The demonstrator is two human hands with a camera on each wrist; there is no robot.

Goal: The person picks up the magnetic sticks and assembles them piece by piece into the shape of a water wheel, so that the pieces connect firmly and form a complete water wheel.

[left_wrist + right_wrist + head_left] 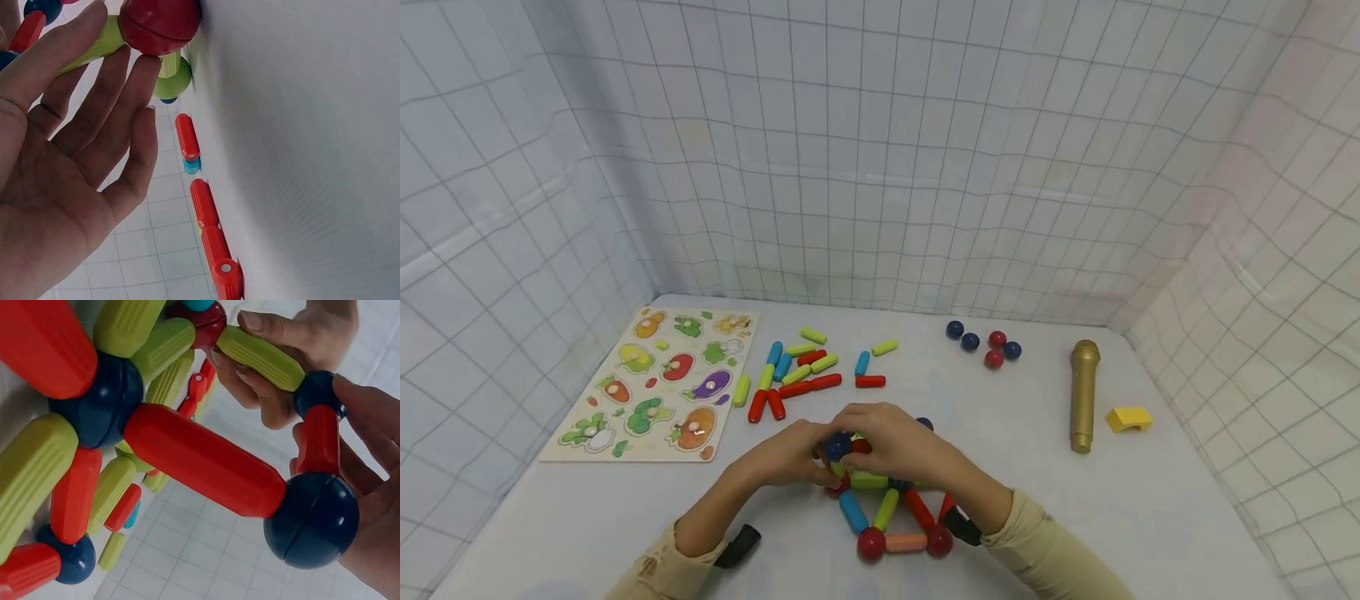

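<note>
Both hands meet over a stick-and-ball structure (pixel 880 500) standing at the near middle of the tabletop (pixel 1150 517). The left hand (pixel 786 457) has its fingers nearly straight, their tips resting against a green stick (pixel 94 47) and a red ball (pixel 159 25) of the structure. The right hand (pixel 891 442) curls its fingers round a dark blue ball (pixel 312 520) and a short red stick (pixel 319 440) at the structure's top. Farther back lie loose sticks (pixel 805 371) in red, green and blue, with a vegetable puzzle board (pixel 658 383) to their left. To the far right sit several loose balls (pixel 985 342), a gold toy microphone (pixel 1083 393) and a yellow block (pixel 1129 418).
</note>
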